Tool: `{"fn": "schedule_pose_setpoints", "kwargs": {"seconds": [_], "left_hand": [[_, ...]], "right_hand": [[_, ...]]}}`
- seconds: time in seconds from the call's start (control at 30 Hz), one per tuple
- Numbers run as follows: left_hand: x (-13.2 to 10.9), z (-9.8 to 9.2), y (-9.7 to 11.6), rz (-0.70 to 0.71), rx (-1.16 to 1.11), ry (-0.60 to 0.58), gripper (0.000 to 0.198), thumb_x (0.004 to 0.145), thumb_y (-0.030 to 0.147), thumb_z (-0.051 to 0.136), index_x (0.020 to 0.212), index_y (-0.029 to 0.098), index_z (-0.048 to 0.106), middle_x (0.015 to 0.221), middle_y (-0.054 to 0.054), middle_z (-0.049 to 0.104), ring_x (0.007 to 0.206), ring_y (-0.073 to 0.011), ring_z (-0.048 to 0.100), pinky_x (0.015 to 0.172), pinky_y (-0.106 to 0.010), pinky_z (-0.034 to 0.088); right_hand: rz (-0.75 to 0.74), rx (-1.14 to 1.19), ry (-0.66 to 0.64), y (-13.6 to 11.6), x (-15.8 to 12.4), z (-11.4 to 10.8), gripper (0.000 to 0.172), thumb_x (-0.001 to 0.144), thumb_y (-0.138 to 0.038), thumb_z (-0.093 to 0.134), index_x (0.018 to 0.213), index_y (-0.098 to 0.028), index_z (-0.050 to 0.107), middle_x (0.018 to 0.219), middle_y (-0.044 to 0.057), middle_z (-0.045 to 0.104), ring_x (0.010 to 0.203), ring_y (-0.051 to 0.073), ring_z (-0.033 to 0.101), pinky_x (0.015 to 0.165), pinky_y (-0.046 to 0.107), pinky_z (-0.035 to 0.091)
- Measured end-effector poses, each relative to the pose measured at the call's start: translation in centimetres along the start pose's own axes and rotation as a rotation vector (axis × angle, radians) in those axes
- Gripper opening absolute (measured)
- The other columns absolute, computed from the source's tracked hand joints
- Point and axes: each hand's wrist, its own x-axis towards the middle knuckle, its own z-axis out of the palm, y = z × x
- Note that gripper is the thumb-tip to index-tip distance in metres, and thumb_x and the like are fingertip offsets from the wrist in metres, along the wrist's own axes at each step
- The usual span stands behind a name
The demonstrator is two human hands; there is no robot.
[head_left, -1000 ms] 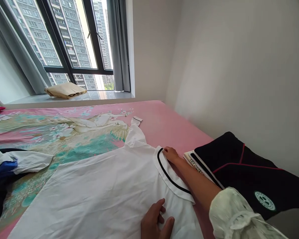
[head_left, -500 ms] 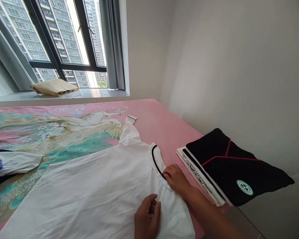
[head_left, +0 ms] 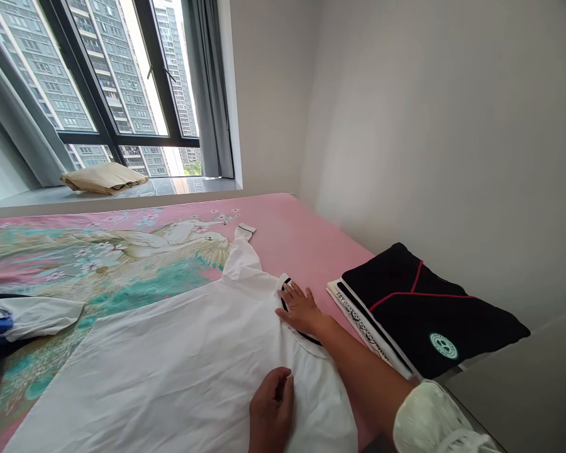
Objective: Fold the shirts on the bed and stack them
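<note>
A white shirt [head_left: 160, 358] lies spread over the bed, its neckline edged with a black stripe and one sleeve with a dark-trimmed cuff reaching toward the window. My right hand [head_left: 300, 309] rests palm down on the striped neckline, fingers spread, covering part of the stripe. Lower down, my left hand [head_left: 271, 409] is over the body of the shirt with thumb and curled fingers closed together. No cloth shows between them.
To the right sits a stack of folded clothes, topped by a black garment [head_left: 405, 321] with red piping. A white, blue and dark garment [head_left: 33, 318] lies left. The bed [head_left: 292, 226] has a pink patterned cover. A beige folded item [head_left: 104, 177] lies on the windowsill.
My right hand has moved up and left along the neckline, from fingers bunched at the stripe to spread flat on it. My left hand's thumb and fingers have drawn closer together.
</note>
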Motion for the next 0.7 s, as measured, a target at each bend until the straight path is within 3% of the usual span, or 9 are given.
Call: {"fn": "schedule_pose_setpoints", "kwargs": {"seconds": [0.13,0.2,0.33,0.4,0.47,0.57,0.63,0.7], "left_hand": [[0.0,-0.1,0.1,-0.011,0.001,-0.018,0.023,0.085,0.036,0.048,0.086,0.019,0.062,0.076,-0.003,0.068,0.066,-0.0147,0.063,0.064,-0.025,0.052],[0.1,-0.1,0.1,-0.014,0.000,-0.022,0.022,0.085,0.036,0.048,0.086,0.019,0.062,0.078,-0.003,0.068,0.068,-0.0147,0.063,0.066,-0.025,0.052],[0.4,-0.1,0.1,-0.014,0.000,-0.033,0.022,0.085,0.035,0.047,0.086,0.019,0.062,0.080,-0.003,0.068,0.072,-0.0150,0.063,0.069,-0.026,0.051],[0.4,-0.2,0.1,-0.006,0.002,-0.038,0.023,0.084,0.035,0.047,0.085,0.019,0.062,0.080,-0.003,0.068,0.072,-0.0151,0.063,0.070,-0.026,0.051],[0.5,-0.2,0.2,-0.001,0.007,-0.038,0.023,0.084,0.035,0.047,0.084,0.019,0.063,0.079,-0.003,0.068,0.071,-0.0148,0.063,0.069,-0.026,0.051],[0.6,-0.3,0.5,-0.013,0.034,-0.041,0.023,0.082,0.035,0.048,0.083,0.019,0.063,0.077,-0.002,0.068,0.069,-0.0144,0.063,0.068,-0.026,0.051],[0.6,-0.4,0.8,-0.016,0.053,-0.065,0.024,0.081,0.037,0.049,0.084,0.018,0.064,0.075,-0.002,0.067,0.068,-0.0143,0.063,0.067,-0.026,0.051],[0.5,-0.9,1.2,0.016,0.061,-0.128,0.026,0.081,0.039,0.049,0.085,0.018,0.064,0.077,-0.002,0.067,0.069,-0.0149,0.063,0.068,-0.027,0.052]], "right_hand": [[0.088,0.072,-0.115,-0.3,0.2,-0.3,0.070,0.086,-0.062,0.029,0.145,-0.026,0.018,0.154,0.006,0.006,0.140,0.026,-0.004,0.107,0.056,-0.005],[0.077,0.086,-0.081,-0.2,-0.9,-0.2,0.068,0.088,-0.062,0.023,0.146,-0.025,0.016,0.154,0.005,0.007,0.140,0.025,-0.004,0.108,0.054,-0.001],[-0.063,0.017,-0.055,0.8,-5.3,1.1,0.065,0.088,-0.058,0.032,0.145,-0.028,0.020,0.154,0.002,0.009,0.140,0.023,-0.004,0.109,0.050,-0.007],[-0.031,0.016,-0.047,1.6,-7.8,1.9,0.063,0.088,-0.056,0.034,0.144,-0.027,0.024,0.153,0.003,0.013,0.140,0.024,0.002,0.109,0.051,-0.006],[0.046,0.094,0.049,2.4,-9.9,2.2,0.060,0.090,-0.055,0.028,0.143,-0.025,0.027,0.152,0.004,0.018,0.140,0.023,0.007,0.111,0.051,0.000],[0.024,0.308,0.234,3.0,-12.5,2.0,0.058,0.092,-0.053,0.022,0.137,-0.020,0.038,0.147,0.007,0.031,0.138,0.021,0.018,0.113,0.044,0.012],[0.027,0.493,0.369,3.2,-14.6,2.1,0.056,0.091,-0.054,0.025,0.129,-0.019,0.047,0.138,0.009,0.043,0.131,0.021,0.034,0.110,0.039,0.024],[0.131,0.666,0.516,3.5,-17.2,3.0,0.052,0.089,-0.057,0.029,0.112,-0.019,0.057,0.119,0.012,0.058,0.114,0.022,0.050,0.101,0.037,0.037]]}}
